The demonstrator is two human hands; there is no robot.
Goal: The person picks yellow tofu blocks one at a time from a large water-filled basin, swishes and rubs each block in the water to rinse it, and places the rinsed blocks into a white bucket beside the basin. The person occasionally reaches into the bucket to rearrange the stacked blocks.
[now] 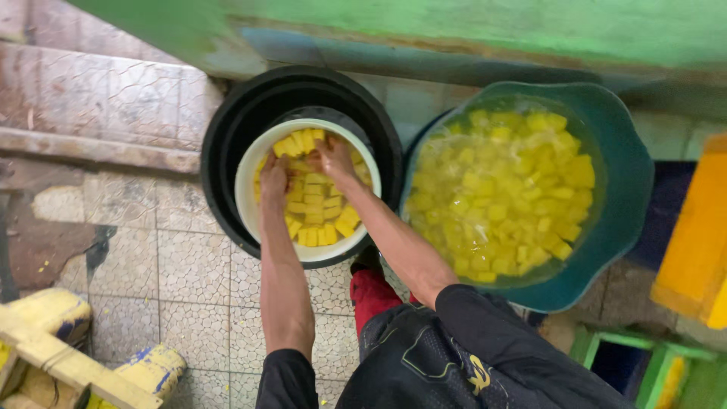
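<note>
Two hands are down in the white bowl (250,198), which sits inside a larger black tub (227,129) on the tiled floor (182,280). Our left hand (273,179) rests palm-down on the yellow cubes (314,212) at the bowl's left side, fingers loosely curled over a few pieces; our right hand (333,157) lies spread near the far rim, pressing on the pile. Neither looks clamped on a single cube, though the fingertips are partly buried and we cannot tell what they pinch underneath.

The cubes look wet and soft, so we judge that a hard squeeze could crush or break them, and slick pieces could slip out and land on the grimy floor. The white bowl only rests in the black tub; leaning weight on one edge could tip it and spill the pile into the tub.

Just beside on the right stands a teal basin (628,182) full of water and more yellow cubes (503,197), its rim touching or nearly touching the black tub. Our right forearm passes close to that rim, and a careless sweep could knock it and slosh water over. Near our knees, a red item (371,291) lies on the floor. A yellow crate (700,242) sits at far right, a green frame (651,356) below it, and yellow-painted wooden pieces (60,356) at lower left.
</note>
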